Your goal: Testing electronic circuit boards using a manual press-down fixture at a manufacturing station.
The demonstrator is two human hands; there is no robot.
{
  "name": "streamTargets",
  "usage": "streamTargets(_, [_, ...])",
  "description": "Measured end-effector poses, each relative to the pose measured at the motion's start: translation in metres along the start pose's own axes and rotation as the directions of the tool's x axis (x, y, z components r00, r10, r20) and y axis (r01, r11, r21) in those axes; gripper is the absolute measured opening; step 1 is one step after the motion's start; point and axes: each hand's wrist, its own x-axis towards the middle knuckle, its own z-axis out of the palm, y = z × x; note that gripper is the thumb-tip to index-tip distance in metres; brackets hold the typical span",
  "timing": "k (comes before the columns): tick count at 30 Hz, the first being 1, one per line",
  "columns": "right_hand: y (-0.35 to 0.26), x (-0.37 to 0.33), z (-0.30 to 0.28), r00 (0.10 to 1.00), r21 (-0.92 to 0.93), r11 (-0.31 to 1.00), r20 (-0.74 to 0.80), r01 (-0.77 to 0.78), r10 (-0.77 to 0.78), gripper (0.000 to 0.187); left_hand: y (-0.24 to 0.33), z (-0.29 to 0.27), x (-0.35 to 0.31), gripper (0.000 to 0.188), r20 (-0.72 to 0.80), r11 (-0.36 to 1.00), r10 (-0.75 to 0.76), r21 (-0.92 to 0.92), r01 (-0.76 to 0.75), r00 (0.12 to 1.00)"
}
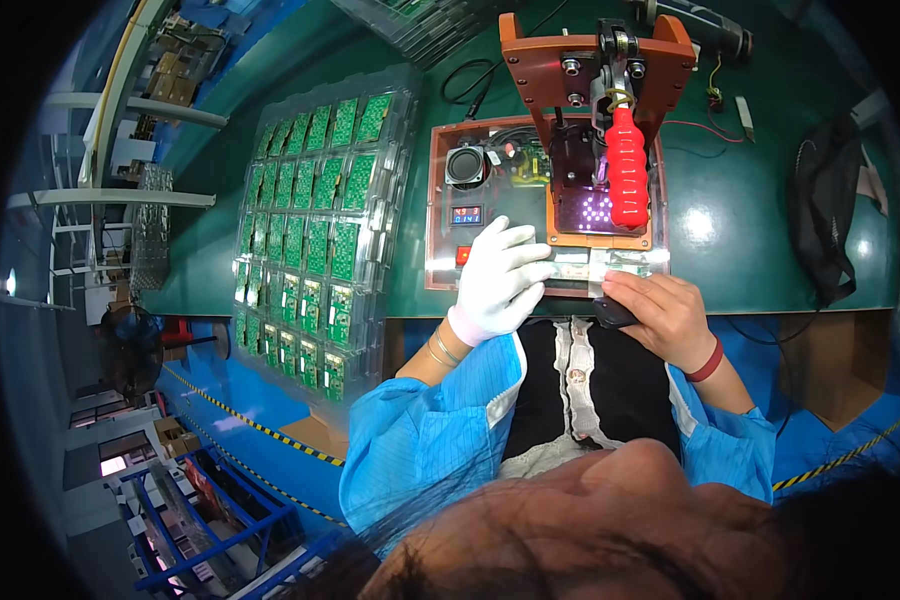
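Item: bench test station, seen from above.

Hands: left hand [498, 275], white-gloved, is laid flat with fingers spread on the front edge of the test fixture [545, 205]; nothing is gripped. Right hand [660, 315], bare, is curled loosely over a small dark object [613, 313] at the tabletop [750, 250] edge.

Step, as judged: a board is being seated under the fixture; next, the red-handled clamp lever [627, 170] would need reaching.

Further off: clear trays of green circuit boards [315, 230] are stacked at left.
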Motion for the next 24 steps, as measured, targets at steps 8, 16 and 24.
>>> streamTargets(8, [0.0032, -0.0012, 0.002, 0.999, 0.011, 1.0, -0.033, 0.029, -0.028, 0.034, -0.0039, -0.0006, -0.001, 0.024, 0.018, 1.0, 0.011, 0.001, -0.011, 1.0])
streamTargets(16, [0.0025, -0.0019, -0.0019, 0.996, 0.003, 1.0, -0.078, 0.03, -0.029, 0.032, -0.0028, 0.0006, 0.0005, 0.023, -0.004, 0.999, 0.042, 0.02, -0.042, 0.999])
streamTargets(24, [0.003, -0.0083, 0.0015, 0.991, -0.042, 0.999, -0.134, -0.008, 0.003, 0.037, -0.0022, -0.0003, 0.0004, 0.02, -0.055, 0.999, 0.042, -0.02, -0.044, 0.998])
